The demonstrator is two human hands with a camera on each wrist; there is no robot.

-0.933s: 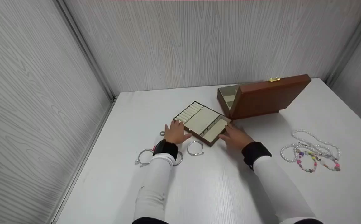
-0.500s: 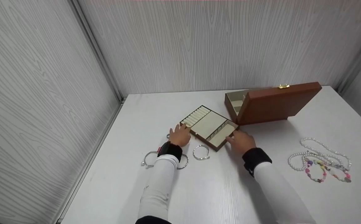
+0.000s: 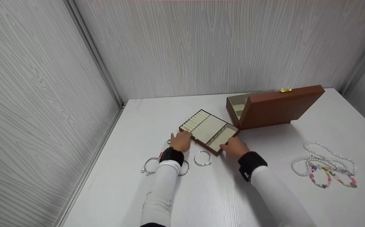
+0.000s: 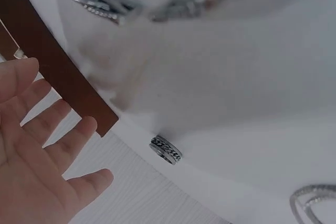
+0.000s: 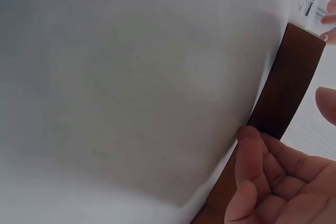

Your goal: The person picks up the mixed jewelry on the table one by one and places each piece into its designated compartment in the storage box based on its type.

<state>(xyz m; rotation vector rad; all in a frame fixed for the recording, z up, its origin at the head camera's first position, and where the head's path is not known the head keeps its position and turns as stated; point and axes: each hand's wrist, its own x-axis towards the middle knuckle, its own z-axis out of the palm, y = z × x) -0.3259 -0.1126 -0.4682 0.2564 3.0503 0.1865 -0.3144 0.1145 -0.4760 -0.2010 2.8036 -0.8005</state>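
Observation:
A shallow brown jewelry tray [image 3: 208, 128] lies on the white table, with cream ring rolls at one end and an open compartment at the other. My left hand [image 3: 181, 142] is at its left front edge; the left wrist view shows the fingers [image 4: 71, 145] straight beside the brown side. At the right front edge my right hand [image 3: 235, 147] holds the tray wall, its fingers [image 5: 249, 156] bent against the outside and the thumb [image 5: 328, 103] across from them. A silver ring [image 4: 165, 149] lies near my left hand, and a silver bracelet [image 3: 202, 164] between both hands.
Behind the tray's right corner stands a brown jewelry box [image 3: 278, 108], its lid tilted toward me. Pearl necklaces [image 3: 330, 153] and colorful bead bracelets [image 3: 312, 179] lie at the right. More silver bangles [image 3: 145, 165] are by my left forearm.
My left hand has drawn back from over the ring rolls to the tray's front edge. My right hand has slid along the right edge toward me. The tray has barely moved.

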